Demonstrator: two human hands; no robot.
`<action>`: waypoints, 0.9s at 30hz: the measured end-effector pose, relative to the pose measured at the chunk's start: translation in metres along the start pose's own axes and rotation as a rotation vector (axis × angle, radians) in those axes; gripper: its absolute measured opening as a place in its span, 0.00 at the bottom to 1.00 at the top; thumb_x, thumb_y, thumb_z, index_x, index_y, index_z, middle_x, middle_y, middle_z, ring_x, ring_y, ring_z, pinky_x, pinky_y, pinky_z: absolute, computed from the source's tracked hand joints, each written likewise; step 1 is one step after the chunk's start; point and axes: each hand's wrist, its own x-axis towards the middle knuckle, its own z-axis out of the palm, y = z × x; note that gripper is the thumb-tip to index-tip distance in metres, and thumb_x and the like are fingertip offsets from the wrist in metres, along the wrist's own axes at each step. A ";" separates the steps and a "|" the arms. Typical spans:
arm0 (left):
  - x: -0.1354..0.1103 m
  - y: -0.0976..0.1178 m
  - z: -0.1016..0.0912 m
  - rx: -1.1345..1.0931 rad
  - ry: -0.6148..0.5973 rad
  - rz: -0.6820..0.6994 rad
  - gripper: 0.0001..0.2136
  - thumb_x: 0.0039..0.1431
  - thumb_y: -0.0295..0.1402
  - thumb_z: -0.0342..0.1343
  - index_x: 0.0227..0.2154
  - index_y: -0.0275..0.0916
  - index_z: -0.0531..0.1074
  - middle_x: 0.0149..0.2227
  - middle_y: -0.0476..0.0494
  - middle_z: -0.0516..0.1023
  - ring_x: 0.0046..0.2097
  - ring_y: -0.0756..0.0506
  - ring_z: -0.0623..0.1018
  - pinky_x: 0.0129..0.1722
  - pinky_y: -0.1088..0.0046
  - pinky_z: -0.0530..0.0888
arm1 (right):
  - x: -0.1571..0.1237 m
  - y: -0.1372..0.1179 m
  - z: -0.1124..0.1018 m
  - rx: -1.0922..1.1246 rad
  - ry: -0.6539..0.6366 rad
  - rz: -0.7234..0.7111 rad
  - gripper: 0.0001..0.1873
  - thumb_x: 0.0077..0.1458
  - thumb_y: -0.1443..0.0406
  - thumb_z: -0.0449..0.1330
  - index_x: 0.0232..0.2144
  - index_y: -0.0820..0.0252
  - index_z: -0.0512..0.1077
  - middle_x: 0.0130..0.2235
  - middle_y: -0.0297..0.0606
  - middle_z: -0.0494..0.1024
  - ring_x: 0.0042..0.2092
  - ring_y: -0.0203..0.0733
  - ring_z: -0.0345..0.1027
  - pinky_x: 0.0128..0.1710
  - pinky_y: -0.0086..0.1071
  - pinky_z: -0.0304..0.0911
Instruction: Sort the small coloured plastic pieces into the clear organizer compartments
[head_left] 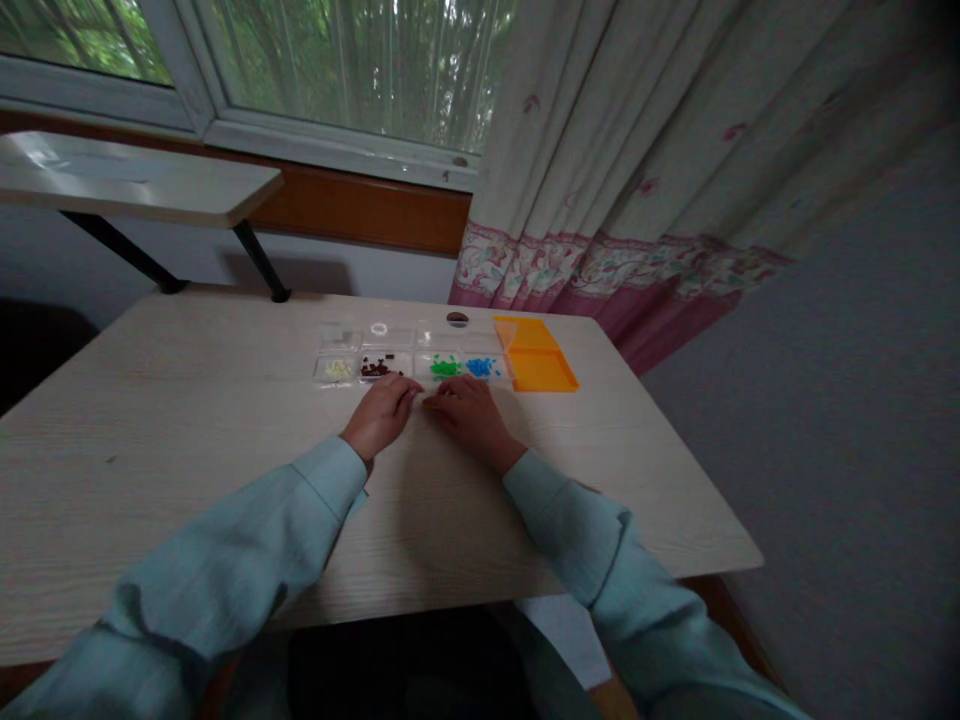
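Left hand, right hand: fingers' grip indiscernible. Green pieces, blue pieces in clear plastic boxes, toward table's far edge.

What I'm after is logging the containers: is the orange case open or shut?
Open: the orange case lies spread on the table, its two halves one behind the other, right of the blue pieces.

From where I stand, clear boxes lie open in a row: pale yellow pieces leftmost, then dark brown pieces, bright green pieces, and small blue pieces.
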 end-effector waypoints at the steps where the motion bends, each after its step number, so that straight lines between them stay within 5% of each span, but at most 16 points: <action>1: 0.000 0.000 0.000 -0.009 0.011 -0.005 0.12 0.67 0.31 0.45 0.42 0.37 0.73 0.39 0.39 0.72 0.43 0.43 0.72 0.46 0.63 0.71 | 0.001 -0.001 0.000 -0.014 -0.008 -0.002 0.09 0.61 0.63 0.60 0.43 0.51 0.78 0.45 0.40 0.75 0.49 0.47 0.63 0.48 0.40 0.54; 10: 0.000 -0.002 -0.005 -0.050 0.035 -0.027 0.12 0.67 0.32 0.45 0.44 0.38 0.73 0.40 0.41 0.72 0.45 0.44 0.72 0.48 0.64 0.70 | 0.002 -0.005 0.003 -0.005 -0.007 0.031 0.08 0.62 0.63 0.59 0.39 0.55 0.78 0.43 0.41 0.75 0.48 0.47 0.63 0.50 0.40 0.54; 18: -0.004 -0.008 -0.037 -0.017 -0.297 0.095 0.11 0.61 0.42 0.56 0.38 0.39 0.75 0.34 0.45 0.71 0.39 0.45 0.71 0.42 0.68 0.69 | 0.001 0.000 0.007 0.130 0.044 0.061 0.05 0.60 0.65 0.59 0.37 0.58 0.76 0.42 0.41 0.76 0.48 0.47 0.65 0.50 0.39 0.57; 27: -0.005 -0.017 -0.040 0.067 -0.313 0.138 0.11 0.61 0.44 0.56 0.35 0.41 0.74 0.37 0.43 0.72 0.44 0.43 0.70 0.46 0.66 0.67 | 0.000 0.019 0.000 0.456 0.257 0.259 0.07 0.61 0.65 0.55 0.35 0.58 0.73 0.37 0.39 0.79 0.40 0.42 0.72 0.43 0.35 0.65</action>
